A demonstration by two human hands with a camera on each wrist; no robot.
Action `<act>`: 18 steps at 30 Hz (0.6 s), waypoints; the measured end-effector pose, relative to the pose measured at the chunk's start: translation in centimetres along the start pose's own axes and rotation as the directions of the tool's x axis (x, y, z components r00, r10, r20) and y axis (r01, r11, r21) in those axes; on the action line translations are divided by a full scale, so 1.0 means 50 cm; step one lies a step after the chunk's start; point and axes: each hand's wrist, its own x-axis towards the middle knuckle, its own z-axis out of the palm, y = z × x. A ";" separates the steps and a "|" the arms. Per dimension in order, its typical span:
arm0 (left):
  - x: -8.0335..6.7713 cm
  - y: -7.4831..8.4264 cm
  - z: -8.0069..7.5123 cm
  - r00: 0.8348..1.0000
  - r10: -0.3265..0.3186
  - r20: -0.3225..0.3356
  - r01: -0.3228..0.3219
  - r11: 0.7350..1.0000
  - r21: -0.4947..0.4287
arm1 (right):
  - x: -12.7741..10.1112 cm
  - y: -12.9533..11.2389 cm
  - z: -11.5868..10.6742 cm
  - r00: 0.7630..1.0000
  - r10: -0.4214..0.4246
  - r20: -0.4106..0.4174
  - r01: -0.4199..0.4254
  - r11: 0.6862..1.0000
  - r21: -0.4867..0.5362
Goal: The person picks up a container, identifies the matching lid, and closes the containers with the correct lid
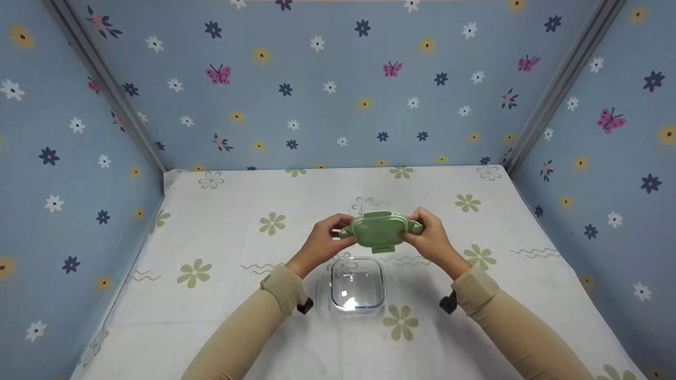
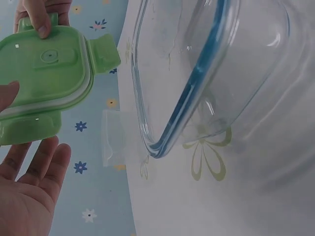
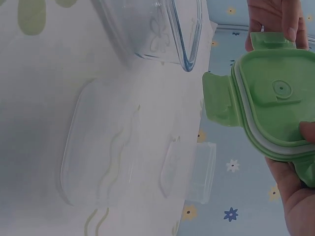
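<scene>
Both hands hold a green snap-on lid (image 1: 379, 231) with side flaps and a pale seal, raised and tilted above the table. My left hand (image 1: 326, 238) pinches its left end, with the thumb (image 2: 7, 96) on top and the fingers beneath. On the right end, my right hand (image 1: 430, 237) grips with thumb over and fingers under. A small round valve (image 3: 281, 88) shows on the lid's top. Just below and nearer me stands a clear glass container (image 1: 357, 285), uncovered and upright, touched by neither hand.
A flat translucent piece (image 3: 98, 147) lies on the cloth to the container's right. Farther back is a small clear plastic piece (image 3: 189, 171). The flower-patterned white tablecloth (image 1: 227, 311) meets blue patterned walls (image 1: 327, 68) at the back and sides.
</scene>
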 end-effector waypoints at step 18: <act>-0.009 -0.005 -0.004 0.983 0.161 -0.085 -0.152 0.983 0.103 | -0.005 0.007 0.010 0.985 -0.148 0.085 0.136 0.983 0.126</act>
